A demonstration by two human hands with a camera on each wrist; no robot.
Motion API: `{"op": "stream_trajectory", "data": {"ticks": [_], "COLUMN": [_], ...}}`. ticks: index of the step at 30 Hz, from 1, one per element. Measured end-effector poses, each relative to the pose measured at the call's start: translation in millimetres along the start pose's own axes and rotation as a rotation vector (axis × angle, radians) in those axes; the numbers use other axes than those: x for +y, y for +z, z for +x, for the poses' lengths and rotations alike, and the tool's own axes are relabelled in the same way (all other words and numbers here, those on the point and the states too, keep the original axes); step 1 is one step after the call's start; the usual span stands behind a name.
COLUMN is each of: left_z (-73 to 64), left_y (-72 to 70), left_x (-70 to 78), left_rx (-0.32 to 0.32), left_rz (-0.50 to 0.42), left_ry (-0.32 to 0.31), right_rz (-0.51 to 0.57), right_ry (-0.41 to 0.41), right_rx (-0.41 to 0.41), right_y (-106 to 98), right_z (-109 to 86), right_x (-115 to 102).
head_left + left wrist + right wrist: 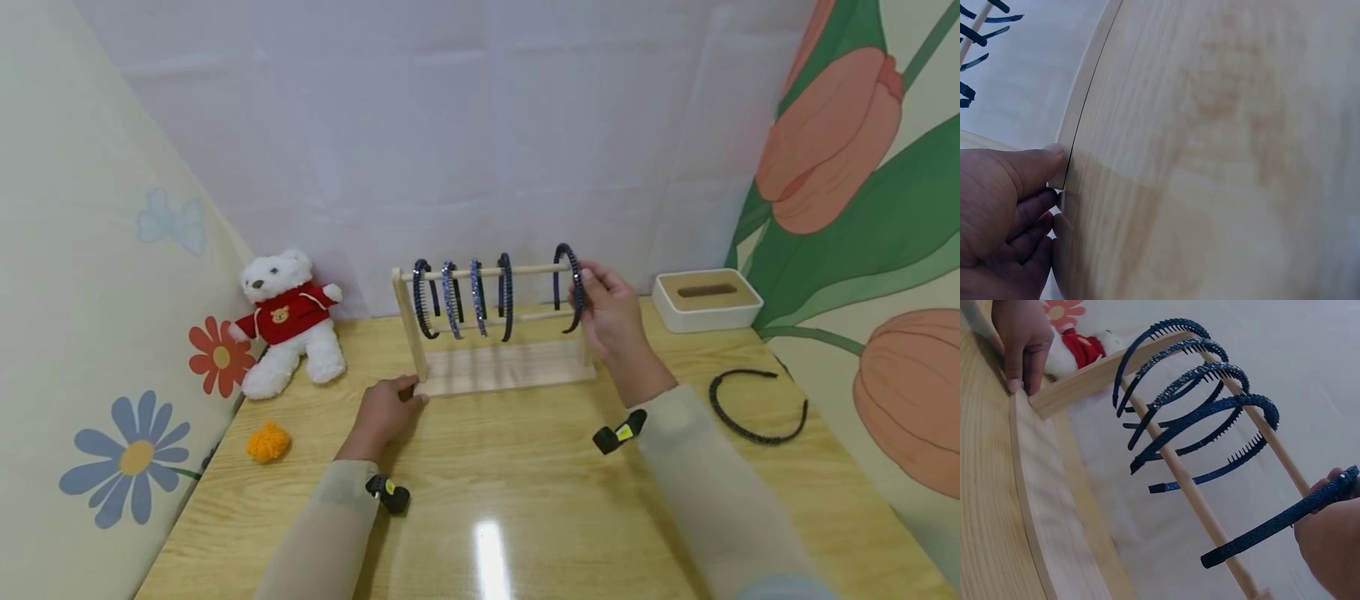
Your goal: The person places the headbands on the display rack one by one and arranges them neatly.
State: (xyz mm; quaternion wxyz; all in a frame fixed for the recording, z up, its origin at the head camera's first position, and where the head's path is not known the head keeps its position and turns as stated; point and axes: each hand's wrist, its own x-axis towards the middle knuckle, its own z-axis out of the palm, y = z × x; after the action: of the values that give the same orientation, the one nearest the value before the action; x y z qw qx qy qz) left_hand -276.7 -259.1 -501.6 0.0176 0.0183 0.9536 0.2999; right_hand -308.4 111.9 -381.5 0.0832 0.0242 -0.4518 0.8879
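A wooden rack with two horizontal rods stands on the table. Several dark, glittery headbands with comb teeth hang over its rods toward the left. My right hand holds another dark blue headband at the rack's right end. That headband stands around the upper rod, and one of its ends lies by the lower rod. With thumb and fingers my left hand grips the front left corner of the rack's base; the thumb lies on the base's edge. Part of the right fingers is hidden behind the headband.
A further black headband lies on the table at the right. Behind it stands a white tissue box with a wooden top. On the left are a white teddy bear in a red sweater and a small orange ball-like thing.
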Motion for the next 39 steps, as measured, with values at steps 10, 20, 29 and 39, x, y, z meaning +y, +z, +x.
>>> {"op": "stream_trajectory", "data": {"ticks": [10,20,29,39], "left_z": [0.8,0.1,-0.2,0.8], "left_y": [0.2,0.2,0.9,-0.1], "left_x": [-0.6,0.2,0.0,-0.1], "left_rx": [0.004,0.009,0.009,-0.003], "left_rz": [0.003,0.000,-0.004,-0.020], "left_ry": [0.002,-0.002,-0.003,-0.019], "right_rz": [-0.074,-0.108,-0.128,-0.131], "right_ry": [0.030,0.021,0.017,0.018], "right_rx": [-0.034,-0.023,-0.038,-0.049], "right_y": [24,31,32,35], "right_z": [-4.2,-2.7,-3.1,-4.2], "right_x": [28,36,39,40]}}
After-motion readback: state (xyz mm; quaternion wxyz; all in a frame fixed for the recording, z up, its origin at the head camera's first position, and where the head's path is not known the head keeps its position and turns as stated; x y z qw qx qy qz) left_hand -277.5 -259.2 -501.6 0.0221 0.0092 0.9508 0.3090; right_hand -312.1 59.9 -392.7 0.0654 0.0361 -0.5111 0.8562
